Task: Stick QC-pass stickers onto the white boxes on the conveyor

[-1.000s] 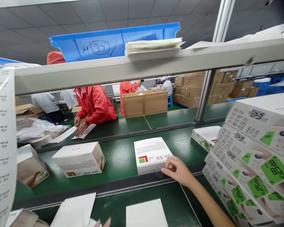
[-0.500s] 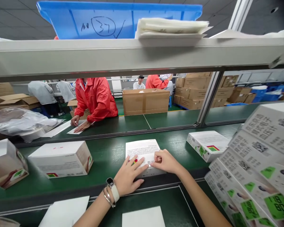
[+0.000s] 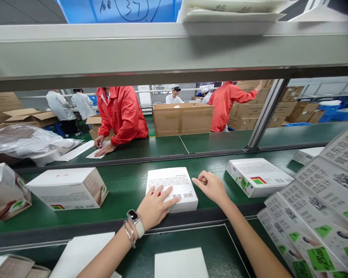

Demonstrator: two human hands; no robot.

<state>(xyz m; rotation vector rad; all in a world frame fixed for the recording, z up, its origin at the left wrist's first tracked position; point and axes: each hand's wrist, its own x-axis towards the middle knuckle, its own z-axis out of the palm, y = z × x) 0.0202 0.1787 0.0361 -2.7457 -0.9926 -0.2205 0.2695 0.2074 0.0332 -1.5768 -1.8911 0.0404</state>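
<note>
A white printed carton (image 3: 171,177) lies on the green belt in front of me, with lines of text and a barcode on its upper face. My left hand (image 3: 155,206) rests on its lower left part, fingers spread flat, covering some of the coloured mark there. Just off the carton's right side is my right hand (image 3: 211,187), raised and apart from it. Its fingers are curled in with thumb and forefinger toward the carton; whatever they may hold is hidden.
Similar cartons stand on the belt at left (image 3: 66,189) and right (image 3: 258,175). Stacked cartons (image 3: 313,220) rise close by my right arm. White sheets (image 3: 179,264) lie below the belt. A shelf beam (image 3: 133,54) crosses above. Opposite, a person in a red jacket (image 3: 121,112) handles paper.
My right hand has lifted from the carton's right edge and moved right, away from it. My left hand stays on the carton. The view has tilted downward; a red-jacketed person behind has raised an arm.
</note>
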